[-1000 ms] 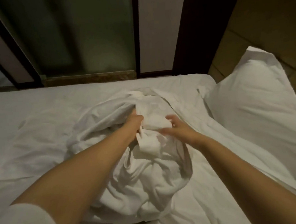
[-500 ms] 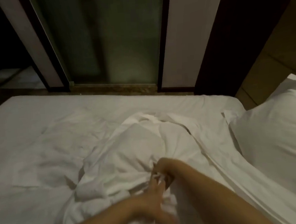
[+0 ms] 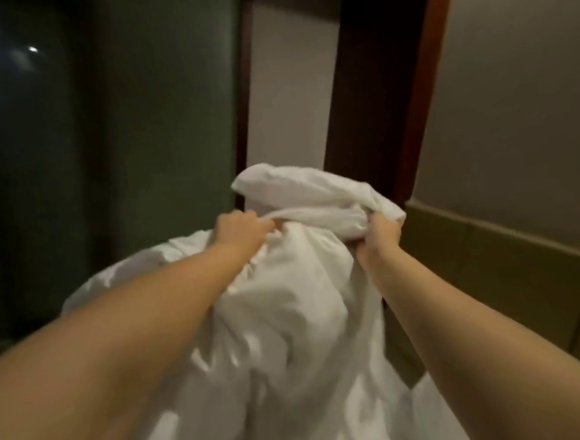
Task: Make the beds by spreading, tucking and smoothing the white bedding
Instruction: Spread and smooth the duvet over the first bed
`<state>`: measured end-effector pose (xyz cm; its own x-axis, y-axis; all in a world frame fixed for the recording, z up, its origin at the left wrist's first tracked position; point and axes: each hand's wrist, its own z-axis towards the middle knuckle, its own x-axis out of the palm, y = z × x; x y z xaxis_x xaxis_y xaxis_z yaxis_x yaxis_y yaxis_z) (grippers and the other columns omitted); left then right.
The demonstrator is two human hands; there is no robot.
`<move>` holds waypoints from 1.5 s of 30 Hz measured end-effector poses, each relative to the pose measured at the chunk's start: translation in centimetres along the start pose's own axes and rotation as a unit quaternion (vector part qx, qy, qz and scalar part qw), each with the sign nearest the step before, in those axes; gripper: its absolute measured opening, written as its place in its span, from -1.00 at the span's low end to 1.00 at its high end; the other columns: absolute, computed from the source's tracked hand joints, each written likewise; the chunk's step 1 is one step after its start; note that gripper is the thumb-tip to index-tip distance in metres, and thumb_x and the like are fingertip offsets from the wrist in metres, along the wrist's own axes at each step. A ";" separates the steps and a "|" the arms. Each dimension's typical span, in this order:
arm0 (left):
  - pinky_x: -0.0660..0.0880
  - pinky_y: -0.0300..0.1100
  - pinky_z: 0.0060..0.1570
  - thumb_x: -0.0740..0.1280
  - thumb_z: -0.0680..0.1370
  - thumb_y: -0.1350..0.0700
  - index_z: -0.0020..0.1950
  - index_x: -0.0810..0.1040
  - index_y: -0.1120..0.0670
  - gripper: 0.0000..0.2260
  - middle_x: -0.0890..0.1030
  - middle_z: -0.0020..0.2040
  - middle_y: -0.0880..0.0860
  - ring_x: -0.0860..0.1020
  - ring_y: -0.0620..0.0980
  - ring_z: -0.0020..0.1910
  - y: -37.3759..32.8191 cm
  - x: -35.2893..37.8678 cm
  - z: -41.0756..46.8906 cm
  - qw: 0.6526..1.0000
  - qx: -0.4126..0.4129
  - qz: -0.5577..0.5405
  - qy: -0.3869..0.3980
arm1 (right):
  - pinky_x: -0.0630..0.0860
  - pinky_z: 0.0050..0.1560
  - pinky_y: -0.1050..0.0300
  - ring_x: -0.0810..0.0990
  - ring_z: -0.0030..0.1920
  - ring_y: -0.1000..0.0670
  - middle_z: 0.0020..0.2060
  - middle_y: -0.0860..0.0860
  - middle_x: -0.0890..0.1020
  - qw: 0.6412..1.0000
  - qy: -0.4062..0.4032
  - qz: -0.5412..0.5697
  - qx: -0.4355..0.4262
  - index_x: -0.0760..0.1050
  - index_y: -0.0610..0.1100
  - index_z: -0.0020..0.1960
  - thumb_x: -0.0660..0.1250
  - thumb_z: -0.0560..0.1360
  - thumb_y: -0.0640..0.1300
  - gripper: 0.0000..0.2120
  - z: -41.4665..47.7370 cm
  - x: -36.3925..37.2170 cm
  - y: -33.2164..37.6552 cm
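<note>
Half a second ago the white bedding lay bunched on the bed; now it is lifted off, hanging in front of the dark doorway, and the bed is out of view. Both bare arms reach forward and up. The left hand and right hand each grip its gathered top edge, fingers curled tight into the cloth
</note>
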<state>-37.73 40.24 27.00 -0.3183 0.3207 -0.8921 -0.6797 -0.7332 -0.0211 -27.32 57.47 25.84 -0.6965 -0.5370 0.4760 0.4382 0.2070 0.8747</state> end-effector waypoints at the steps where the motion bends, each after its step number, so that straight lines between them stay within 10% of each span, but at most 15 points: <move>1: 0.33 -0.03 0.16 0.05 0.63 -0.14 0.42 0.31 -0.17 -0.64 0.42 0.28 0.13 0.40 0.17 0.27 0.4 -1.2 3.1 0.998 -0.041 0.031 -0.042 | 0.60 -0.01 -0.02 0.59 0.05 -0.13 0.19 -0.13 0.55 0.998 0.050 -0.010 -0.048 0.36 -0.11 0.39 0.21 0.51 -0.38 -0.53 0.6 1.1 2.7; 4: 0.23 0.06 0.33 0.13 0.64 0.01 0.46 0.26 -0.14 -0.63 0.21 0.44 0.14 0.22 0.22 0.38 0.9 -2.9 6.6 0.995 -0.094 0.027 -0.006 | 0.54 0.11 0.10 0.39 0.34 -0.09 0.42 -0.04 0.29 0.941 0.144 -0.274 -0.140 0.00 -0.03 0.57 0.27 0.51 -0.38 -0.24 2.1 1.9 5.1; 9: 0.13 0.10 0.43 0.09 0.57 0.26 0.46 0.29 -0.17 -0.48 -0.01 0.56 0.06 0.04 0.17 0.51 1.5 2.1 5.7 0.994 -0.074 -0.024 0.080 | 0.01 0.49 0.02 -0.09 0.55 -0.10 0.56 -0.12 -0.08 0.751 0.132 -0.646 -0.014 -0.15 -0.09 0.57 0.35 0.50 0.09 -0.12 1.5 -3.6 -3.8; 26: -0.01 0.28 0.42 0.19 0.59 -0.15 0.55 -0.04 -0.15 -0.39 -0.11 0.57 0.06 -0.11 0.15 0.54 20.4 16.4 -18.9 0.935 -0.190 0.035 0.299 | 0.10 0.49 -0.02 0.04 0.53 -0.16 0.55 -0.13 -0.06 0.671 0.312 -0.642 0.201 -0.16 -0.03 0.57 0.32 0.50 0.17 -0.12 -18.3 -1.0 -33.2; 34: 0.03 0.28 0.41 0.20 0.49 -0.34 0.54 -0.19 -0.19 -0.22 -0.17 0.57 0.03 -0.06 0.15 0.53 29.4 22.7 -34.6 0.871 -0.240 -0.044 0.426 | 0.16 0.43 -0.26 0.11 0.46 -0.36 0.49 -0.31 0.01 0.687 0.171 -0.567 0.422 -0.31 -0.14 0.53 0.49 0.33 0.20 0.19 -33.1 -1.6 -45.4; 38: 0.14 0.03 0.44 0.33 0.46 -0.27 0.53 -0.03 -0.17 -0.22 0.09 0.54 0.04 0.09 0.15 0.52 29.4 26.8 -42.1 0.841 -0.124 -0.155 0.504 | 0.50 0.15 0.01 0.57 0.04 -0.07 0.09 -0.18 0.55 0.608 0.218 -0.516 0.563 0.45 -0.23 0.21 0.40 0.45 0.13 -0.49 -40.4 -2.0 -46.1; 41: 0.18 -0.10 0.44 0.45 0.38 -0.23 0.56 -0.18 -0.02 0.01 0.11 0.53 0.02 0.17 0.06 0.49 26.5 27.5 -47.3 0.759 -0.062 -0.301 0.574 | 0.48 0.11 0.03 0.51 0.00 -0.07 -0.05 -0.10 0.51 0.670 0.208 -0.517 0.491 0.46 -0.16 -0.07 0.29 0.54 -0.20 -0.97 -41.2 0.1 -45.1; 45: 0.16 -0.08 0.46 0.49 0.21 -0.33 0.48 -0.45 -0.01 0.28 -0.11 0.56 0.01 0.06 0.02 0.52 25.2 27.4 -52.1 0.739 -0.134 -0.393 0.530 | 0.40 -0.28 0.10 0.43 -0.28 -0.08 -0.31 -0.12 0.41 0.850 -0.038 -0.297 0.433 0.34 -0.21 -0.29 0.15 0.48 -0.38 -0.80 -39.9 4.6 -45.3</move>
<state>-29.15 -0.70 -21.51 0.8989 0.1639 -0.4063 -0.1791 -0.7088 -0.6823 -27.70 12.98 -15.22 -0.6982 -0.7094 -0.0969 -0.5635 0.4610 0.6856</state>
